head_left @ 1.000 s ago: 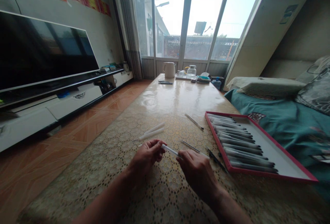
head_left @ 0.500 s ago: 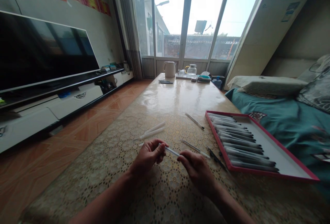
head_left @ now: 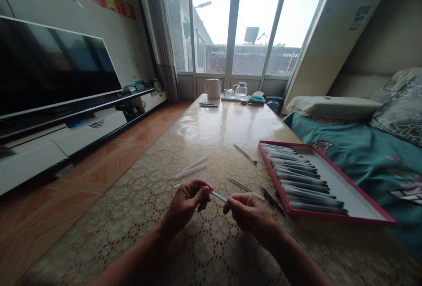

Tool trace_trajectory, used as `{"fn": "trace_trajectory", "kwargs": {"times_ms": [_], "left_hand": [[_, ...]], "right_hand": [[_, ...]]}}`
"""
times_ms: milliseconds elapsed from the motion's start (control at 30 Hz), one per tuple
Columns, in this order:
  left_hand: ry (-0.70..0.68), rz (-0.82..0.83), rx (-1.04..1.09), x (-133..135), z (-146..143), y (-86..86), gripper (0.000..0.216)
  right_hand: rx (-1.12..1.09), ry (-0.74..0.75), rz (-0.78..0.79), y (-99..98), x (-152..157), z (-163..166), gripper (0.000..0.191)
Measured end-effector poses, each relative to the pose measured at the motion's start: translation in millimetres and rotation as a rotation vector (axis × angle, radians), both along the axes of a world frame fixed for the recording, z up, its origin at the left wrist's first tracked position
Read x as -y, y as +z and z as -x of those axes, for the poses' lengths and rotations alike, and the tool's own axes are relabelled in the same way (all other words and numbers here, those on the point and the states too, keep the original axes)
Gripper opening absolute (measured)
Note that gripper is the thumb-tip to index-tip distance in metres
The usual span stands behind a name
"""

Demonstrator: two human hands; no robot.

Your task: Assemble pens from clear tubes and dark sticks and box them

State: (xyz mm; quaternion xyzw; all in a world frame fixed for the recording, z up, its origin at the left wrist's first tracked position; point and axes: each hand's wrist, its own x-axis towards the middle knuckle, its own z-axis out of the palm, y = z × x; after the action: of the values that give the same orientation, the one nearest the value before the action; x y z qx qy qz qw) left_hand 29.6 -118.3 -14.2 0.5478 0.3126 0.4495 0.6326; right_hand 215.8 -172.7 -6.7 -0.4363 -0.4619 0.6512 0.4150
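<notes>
Over the near part of the table, my left hand [head_left: 194, 196] pinches one end of a pale, translucent pen barrel [head_left: 219, 197]. The fingers of my right hand [head_left: 247, 209] are closed round its other end, so both tips are hidden. Just beyond my left hand lie several clear plastic tubes [head_left: 193, 167]. To the right of them, a thin pen refill [head_left: 245, 186] and a black pen piece [head_left: 273, 199] rest on the tablecloth. Farther off lies a translucent pen with a dark tip [head_left: 245, 153].
A pink-rimmed box [head_left: 369, 209] holding rows of pens [head_left: 306, 180] stands on the right of the table [head_left: 132, 215]. At the far end are a kettle [head_left: 213, 88], a glass jug [head_left: 241, 90] and a tissue pack [head_left: 256, 98]. A teal-covered couch [head_left: 349, 141] borders the right side.
The view has turned slightly right, so things sit a little farther left. My right hand has shifted its grip slightly; both hands still hold the pen barrel.
</notes>
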Motion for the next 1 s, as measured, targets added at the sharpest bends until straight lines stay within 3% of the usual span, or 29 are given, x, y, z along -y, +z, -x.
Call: {"fn": "trace_trajectory", "kwargs": {"times_ms": [100, 200, 333, 433, 600, 800, 1000], "left_hand": [[-0.001, 0.016, -0.009, -2, -1, -1.2, 0.025], [0.016, 0.027, -0.046, -7, -2, -1.0, 0.036], [0.244, -0.049, -0.086, -9, 0, 4.2, 0.049], [0.381, -0.065, -0.069, -9, 2, 8.5, 0.047], [0.496, -0.033, 0.008, -11, 5, 11.6, 0.048], [0.508, -0.034, 0.013, -13, 6, 10.7, 0.041], [0.506, -0.025, 0.015, -12, 5, 11.2, 0.041]], "right_hand": [[0.032, 0.011, -0.007, -0.4, -3, -2, 0.047], [0.223, -0.068, -0.169, 1.3, -6, -5, 0.049], [0.444, -0.284, -0.365, 15.1, -4, -22, 0.041], [0.645, -0.379, -0.429, 34.8, 3, -48, 0.034], [1.225, -0.522, -0.606, 54.8, 9, -111, 0.021], [1.628, -0.655, -0.457, 19.2, 10, -189, 0.021], [1.721, -0.699, -0.456, -14.5, 12, -220, 0.023]]}}
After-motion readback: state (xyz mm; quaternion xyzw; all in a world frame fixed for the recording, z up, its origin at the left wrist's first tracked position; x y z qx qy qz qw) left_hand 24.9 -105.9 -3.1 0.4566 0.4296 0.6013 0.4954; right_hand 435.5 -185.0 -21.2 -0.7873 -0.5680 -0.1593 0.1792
